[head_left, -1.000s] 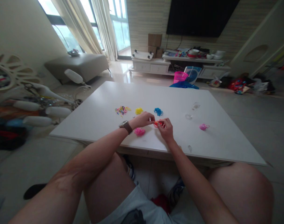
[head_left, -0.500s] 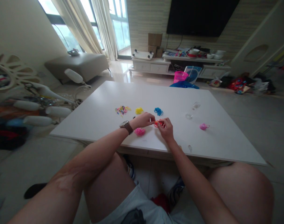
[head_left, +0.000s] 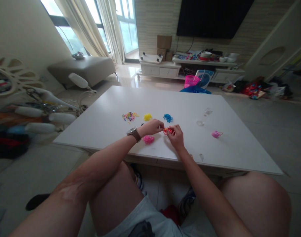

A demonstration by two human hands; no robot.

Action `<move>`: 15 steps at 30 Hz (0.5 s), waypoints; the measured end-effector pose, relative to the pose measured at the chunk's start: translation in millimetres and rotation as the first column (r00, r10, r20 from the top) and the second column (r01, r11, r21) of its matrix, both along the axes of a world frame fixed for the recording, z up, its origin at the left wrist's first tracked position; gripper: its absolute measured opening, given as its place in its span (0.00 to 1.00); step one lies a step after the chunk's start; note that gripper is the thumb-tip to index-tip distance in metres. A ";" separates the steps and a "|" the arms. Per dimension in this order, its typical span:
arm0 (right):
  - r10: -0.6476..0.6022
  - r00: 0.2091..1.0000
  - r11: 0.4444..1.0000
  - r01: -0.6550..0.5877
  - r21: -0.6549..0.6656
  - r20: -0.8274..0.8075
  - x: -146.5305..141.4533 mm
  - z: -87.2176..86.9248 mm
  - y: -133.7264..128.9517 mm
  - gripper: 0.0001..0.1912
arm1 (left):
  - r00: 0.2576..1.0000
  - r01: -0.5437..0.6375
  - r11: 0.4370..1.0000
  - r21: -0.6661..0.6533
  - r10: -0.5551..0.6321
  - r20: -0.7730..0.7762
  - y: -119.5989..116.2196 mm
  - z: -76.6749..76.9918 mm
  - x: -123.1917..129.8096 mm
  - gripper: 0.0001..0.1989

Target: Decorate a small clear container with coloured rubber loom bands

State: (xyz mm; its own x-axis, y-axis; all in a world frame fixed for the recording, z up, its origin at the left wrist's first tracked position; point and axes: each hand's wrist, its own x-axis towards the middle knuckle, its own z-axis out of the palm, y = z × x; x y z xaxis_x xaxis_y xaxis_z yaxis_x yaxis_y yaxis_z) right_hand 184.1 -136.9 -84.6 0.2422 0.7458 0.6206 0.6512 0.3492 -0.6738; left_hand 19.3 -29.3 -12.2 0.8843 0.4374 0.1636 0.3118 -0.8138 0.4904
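Over the middle of the white table (head_left: 130, 98), my left hand (head_left: 154, 126) and my right hand (head_left: 175, 135) meet at a small pile of orange-red bands (head_left: 167, 130). Both hands have their fingers pinched at the pile's edges; the bits between the fingertips are too small to make out on the left. My right fingers close on some of the orange-red bands. A pink pile (head_left: 148, 140) lies under my left wrist, which wears a watch (head_left: 133, 133). Behind the hands are a yellow pile (head_left: 147, 117), a blue pile (head_left: 168, 118) and a multicoloured pile (head_left: 129, 116).
On the table's right side lie a pink object (head_left: 216, 134), a clear ring (head_left: 200, 123), a clear bag (head_left: 208, 112) and a small clear piece (head_left: 201, 157). A pink basket (head_left: 191, 81) stands beyond the far edge. My knees are below the near edge.
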 end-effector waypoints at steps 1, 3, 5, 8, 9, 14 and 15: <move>-0.003 1.000 1.000 0.003 -0.002 0.002 -0.1 0.1 -0.1 0.05 | 1.000 -0.008 1.000 0.000 0.008 0.007 2.6 0.7 -0.8 0.09; -0.005 1.000 1.000 0.005 -0.001 0.002 -0.3 0.4 -0.2 0.05 | 0.997 -0.072 0.997 0.001 0.072 0.027 12.9 3.1 -5.3 0.09; -0.004 1.000 1.000 0.004 -0.002 -0.001 -0.6 0.7 -0.2 0.04 | 0.976 -0.212 0.977 -0.003 0.212 0.044 29.0 5.5 -14.9 0.09; 0.006 1.000 1.000 -0.006 -0.010 -0.009 -1.0 1.5 -0.3 0.04 | 0.877 -0.477 0.878 -0.033 0.478 0.037 56.6 4.8 -36.8 0.08; 0.011 1.000 1.000 -0.011 -0.014 -0.010 -1.1 1.9 -0.5 0.04 | 0.843 -0.534 0.843 -0.065 0.537 0.027 64.6 2.9 -44.5 0.08; 0.019 1.000 0.999 -0.019 -0.040 -0.004 -1.5 4.2 -1.6 0.05 | 0.715 -0.696 0.692 -0.192 0.693 -0.094 86.7 -11.5 -66.6 0.08; 0.019 1.000 0.999 -0.019 -0.045 -0.004 -1.6 4.4 -1.7 0.05 | 0.700 -0.710 0.674 -0.202 0.707 -0.103 87.9 -13.2 -66.5 0.08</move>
State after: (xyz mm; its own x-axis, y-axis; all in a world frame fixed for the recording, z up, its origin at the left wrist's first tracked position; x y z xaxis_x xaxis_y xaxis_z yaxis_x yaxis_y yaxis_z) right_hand 182.5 -138.6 -80.2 0.2297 0.7774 0.5856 0.6423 0.3309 -0.6914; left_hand -47.3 58.6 -25.4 0.2962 0.9549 -0.0202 0.7602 -0.2229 0.6102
